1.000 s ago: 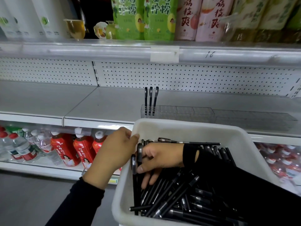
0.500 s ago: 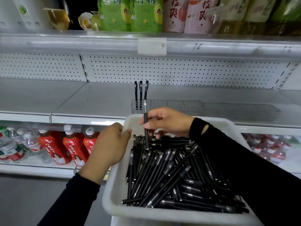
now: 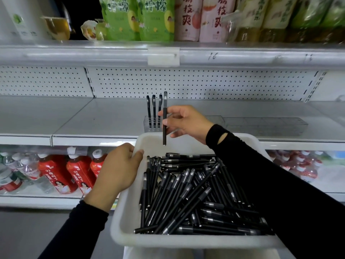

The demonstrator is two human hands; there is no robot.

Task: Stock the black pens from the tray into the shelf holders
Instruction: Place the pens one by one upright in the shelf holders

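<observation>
A white tray (image 3: 127, 217) in front of me holds a heap of several black pens (image 3: 186, 195). My left hand (image 3: 119, 169) grips the tray's left rim. My right hand (image 3: 184, 123) pinches one black pen (image 3: 164, 133) upright above the tray's far edge, just in front of the clear shelf holder (image 3: 265, 125). Three black pens (image 3: 154, 111) stand upright in the holder's left end, right beside the held pen. The rest of the holder's slots show no pens.
The grey middle shelf (image 3: 74, 118) with a perforated back panel carries the holder. Red drink bottles (image 3: 56, 174) and water bottles fill the shelf below. Green and pink drink packs (image 3: 155, 17) line the upper shelf. A price tag (image 3: 163, 56) hangs on the upper rail.
My right hand has lifted one pen out of the heap and raised it upright toward the holder. My left hand has stayed on the tray rim.
</observation>
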